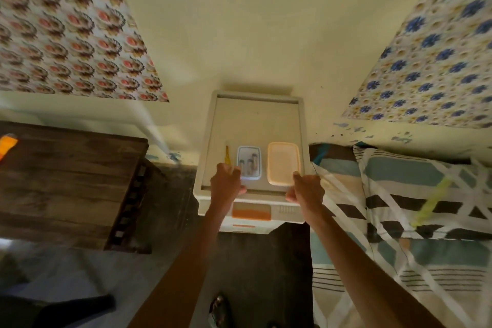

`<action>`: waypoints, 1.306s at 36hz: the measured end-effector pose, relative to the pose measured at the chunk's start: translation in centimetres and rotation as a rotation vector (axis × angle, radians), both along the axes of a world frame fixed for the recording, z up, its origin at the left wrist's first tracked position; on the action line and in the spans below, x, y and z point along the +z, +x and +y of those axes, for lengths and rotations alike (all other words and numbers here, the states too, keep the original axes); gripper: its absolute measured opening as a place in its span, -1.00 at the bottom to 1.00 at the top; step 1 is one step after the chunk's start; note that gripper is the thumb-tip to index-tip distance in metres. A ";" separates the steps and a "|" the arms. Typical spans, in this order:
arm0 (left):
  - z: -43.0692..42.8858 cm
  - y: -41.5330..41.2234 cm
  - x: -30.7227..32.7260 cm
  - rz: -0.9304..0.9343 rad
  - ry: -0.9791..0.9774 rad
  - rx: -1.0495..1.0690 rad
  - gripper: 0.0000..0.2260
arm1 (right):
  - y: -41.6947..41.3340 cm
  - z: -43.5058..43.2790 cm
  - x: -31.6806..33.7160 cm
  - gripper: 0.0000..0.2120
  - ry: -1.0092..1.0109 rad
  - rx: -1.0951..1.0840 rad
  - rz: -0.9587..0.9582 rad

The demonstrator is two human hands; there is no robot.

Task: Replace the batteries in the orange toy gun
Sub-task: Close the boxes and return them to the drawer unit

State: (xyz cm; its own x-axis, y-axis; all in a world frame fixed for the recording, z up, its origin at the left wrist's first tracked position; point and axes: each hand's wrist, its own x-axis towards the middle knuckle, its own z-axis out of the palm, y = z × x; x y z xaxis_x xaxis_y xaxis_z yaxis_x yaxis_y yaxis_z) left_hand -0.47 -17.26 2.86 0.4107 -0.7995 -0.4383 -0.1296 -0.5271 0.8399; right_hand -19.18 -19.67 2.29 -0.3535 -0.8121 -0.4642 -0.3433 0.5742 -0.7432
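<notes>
Both hands curl at the tray's [210,146] near edge — left hand [226,181] fingers beside the battery container [249,162], right hand [306,189] half-closed.

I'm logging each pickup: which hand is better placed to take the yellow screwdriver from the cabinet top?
Left. The left hand is already at the screwdriver, while the right hand sits across by the cream container.

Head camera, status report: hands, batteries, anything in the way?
Left hand and right hand both at tray near edge. Batteries in clear box, untouched. Screwdriver, beige lidded box alongside. Nothing blocking.
</notes>
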 end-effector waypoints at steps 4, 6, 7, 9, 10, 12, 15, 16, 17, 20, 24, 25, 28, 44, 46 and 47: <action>-0.6 -0.8 0.2 -0.082 -0.043 -0.007 -0.77 | 0.3 -0.3 -0.7 -0.71 -0.019 0.023 -0.063; -0.5 -1.1 0.2 -0.115 -0.051 0.006 -0.82 | 0.4 0.1 -0.3 -0.74 -0.055 0.018 -0.066; -0.5 -1.2 0.2 -0.120 -0.056 0.008 -0.83 | 0.4 0.3 -0.1 -0.76 -0.069 0.020 -0.057; -0.2 -1.2 0.0 -0.106 -0.068 0.022 -0.82 | 0.2 1.2 0.4 -0.79 -0.092 0.023 -0.037; -0.1 -1.1 -0.3 -0.084 -0.074 0.036 -0.82 | 0.1 1.6 0.5 -0.80 -0.099 0.016 -0.044; 0.7 -1.0 -0.5 -0.054 -0.068 0.052 -0.81 | -0.1 2.7 0.8 -0.82 -0.105 -0.021 -0.095; 2.8 -1.1 0.0 -0.012 -0.061 0.048 -0.76 | -0.7 4.8 1.5 -0.84 -0.120 -0.072 -0.169; 3.8 -1.2 0.2 -0.024 -0.062 0.031 -0.76 | -0.9 5.7 1.8 -0.84 -0.113 -0.078 -0.197; 5.1 -1.3 0.6 -0.057 -0.062 0.010 -0.78 | -1.2 6.8 2.1 -0.84 -0.105 -0.071 -0.212; 9.0 -1.7 0.6 -0.030 -0.067 0.054 -0.82 | -1.7 10.2 2.5 -0.84 -0.090 -0.035 -0.200; 14.9 -2.7 0.1 0.079 -0.027 0.096 -0.90 | -2.7 15.6 2.0 -0.89 -0.055 -0.010 -0.146; 16.3 -2.9 0.0 0.079 -0.011 0.096 -0.92 | -2.9 16.9 1.6 -0.88 -0.045 0.004 -0.147; 19.5 -3.7 -1.5 0.071 0.018 0.076 -0.88 | -3.3 19.8 -0.2 -0.85 -0.002 0.033 -0.149; 14.7 -1.0 -14.8 0.196 -0.035 0.197 -0.90 | 0.1 14.4 -13.9 -0.98 0.060 -0.055 -0.189; 13.1 -0.6 -17.3 0.234 -0.069 0.207 -0.89 | 0.9 12.6 -16.7 -0.95 0.050 -0.060 -0.198; 12.1 -0.3 -18.3 0.244 -0.080 0.208 -0.89 | 1.3 11.6 -17.8 -0.96 0.053 -0.070 -0.221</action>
